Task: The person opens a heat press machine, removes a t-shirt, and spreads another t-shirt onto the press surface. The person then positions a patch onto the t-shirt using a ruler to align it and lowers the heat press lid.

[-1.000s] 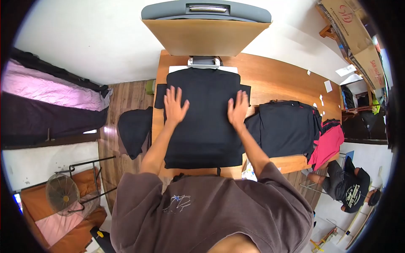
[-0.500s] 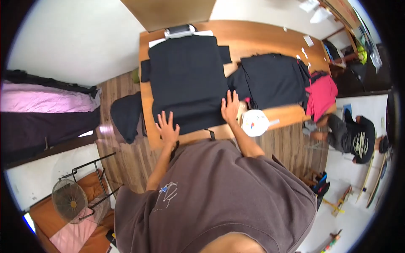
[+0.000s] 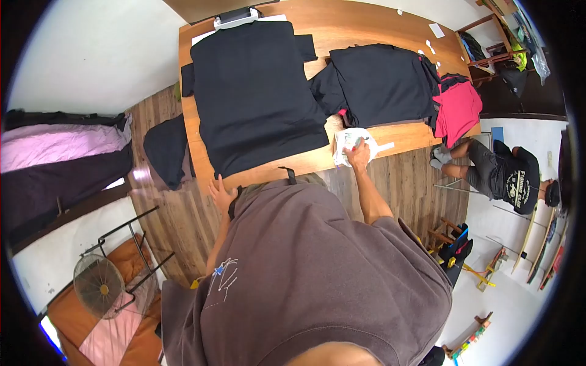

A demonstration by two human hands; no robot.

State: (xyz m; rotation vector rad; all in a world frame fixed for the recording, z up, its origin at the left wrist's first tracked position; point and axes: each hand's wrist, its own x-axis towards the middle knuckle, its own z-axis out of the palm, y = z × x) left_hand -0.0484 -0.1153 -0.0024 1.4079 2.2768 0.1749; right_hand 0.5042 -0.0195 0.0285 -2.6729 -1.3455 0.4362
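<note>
A black T-shirt (image 3: 256,91) lies spread on the wooden table, its short sleeves out at both sides and its top end by a grey and black device (image 3: 236,18). At its near left corner is my left hand (image 3: 222,195), fingers apart, by the table edge and holding nothing. My right hand (image 3: 359,155) reaches down into a round white plastic-looking item (image 3: 343,139) with coloured marks, at the near table edge. Its fingers are bunched there; what they grip is too small to tell. Further right lies a pile of black shirts (image 3: 387,88).
Red and black cloth (image 3: 459,108) hangs over the table's (image 3: 348,21) right end. Paper scraps lie on the far side. A person (image 3: 506,177) in a black shirt is at the right. Left stand a dark-covered seat (image 3: 165,152) and a fan (image 3: 99,287).
Both hands have left the shirt's lower part. My right hand has moved right and down onto the white item; my left has dropped to the table edge. The shirt's hem now lies flatter and wider.
</note>
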